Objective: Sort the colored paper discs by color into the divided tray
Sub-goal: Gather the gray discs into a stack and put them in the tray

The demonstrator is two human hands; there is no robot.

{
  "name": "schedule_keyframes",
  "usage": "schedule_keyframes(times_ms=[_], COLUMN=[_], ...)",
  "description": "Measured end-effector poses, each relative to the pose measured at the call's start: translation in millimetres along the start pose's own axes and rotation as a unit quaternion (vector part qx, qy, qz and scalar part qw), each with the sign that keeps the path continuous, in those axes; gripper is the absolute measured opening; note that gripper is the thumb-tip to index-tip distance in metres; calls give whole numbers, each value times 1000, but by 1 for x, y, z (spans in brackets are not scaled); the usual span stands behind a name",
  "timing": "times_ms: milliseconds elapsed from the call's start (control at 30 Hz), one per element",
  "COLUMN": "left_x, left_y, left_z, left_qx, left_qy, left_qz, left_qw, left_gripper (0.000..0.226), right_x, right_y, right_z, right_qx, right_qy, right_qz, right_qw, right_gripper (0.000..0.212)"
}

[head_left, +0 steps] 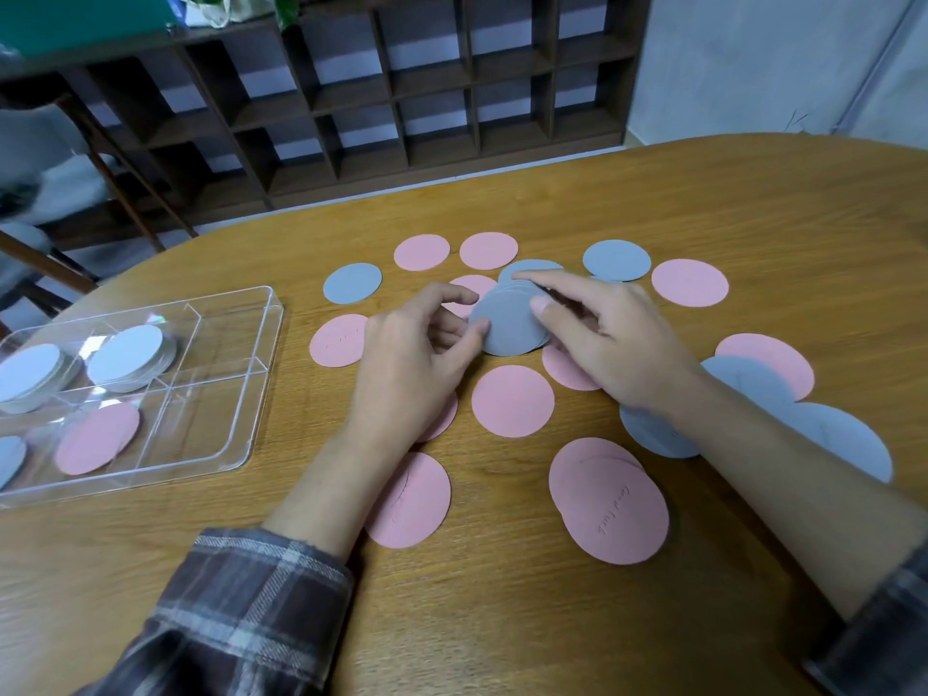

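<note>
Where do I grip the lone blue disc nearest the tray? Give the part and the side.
Take the blue disc by its rim on the side facing the tray, probably with the left hand. It lies flat on the table, so only the thin edge offers purchase, and that side is bare wood.

A bare strip of counter [301, 419] runs between the tray [265, 374] and the scattered discs [512, 401]. Left hand [417, 354] and right hand [602, 334] with their forearms block the middle; the counter's far right corner is bare.
</note>
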State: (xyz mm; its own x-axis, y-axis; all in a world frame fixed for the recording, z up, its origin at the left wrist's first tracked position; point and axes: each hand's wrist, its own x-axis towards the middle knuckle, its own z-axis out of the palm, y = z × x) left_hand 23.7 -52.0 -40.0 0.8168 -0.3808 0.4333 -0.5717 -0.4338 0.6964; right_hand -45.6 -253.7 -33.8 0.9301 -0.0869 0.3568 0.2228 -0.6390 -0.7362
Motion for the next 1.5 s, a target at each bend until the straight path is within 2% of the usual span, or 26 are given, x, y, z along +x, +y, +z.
schedule_keyframes(times_ms=[167,300,467,633,733,967,1167,1300,1500], left_x=[1,10,17,18,18,14,16,15,12], left_y=[0,-15,-46,-58,-53,-38,-38,-33,-18], left_z=[-1,-13,-25,-25,-26,-28,-26,-25,-24], left_qx=[36,154,254,280,284,268,305,312,260], left_qy=[-1,18,-24,-68,-59,-20,-4,15,91], left_qz=[16,30,-94,-151,-145,-30,-22,-19,33], left_qw=[999,987,962,946,946,963,952,950,961], left_gripper=[17,34,62,70,62,36,21,23,19], right_x=[-1,1,0,-1,-1,-1,-1,-1,-1], right_y=[-1,2,4,4,4,3,3,4,4], right_z=[6,3,4,3,3,2,2,2,3], right_qx=[-47,-61,-56,-49,-49,-49,-49,-45,-42], right_qy=[-18,2,-5,-6,-7,-8,-12,-13,2], right_qz=[-30,-29,-21,-14,-14,-8,-4,-3,2], right_qw=[998,998,998,999,999,999,999,999,999], right_gripper=[35,33,34,33,33,34,34,34,40])
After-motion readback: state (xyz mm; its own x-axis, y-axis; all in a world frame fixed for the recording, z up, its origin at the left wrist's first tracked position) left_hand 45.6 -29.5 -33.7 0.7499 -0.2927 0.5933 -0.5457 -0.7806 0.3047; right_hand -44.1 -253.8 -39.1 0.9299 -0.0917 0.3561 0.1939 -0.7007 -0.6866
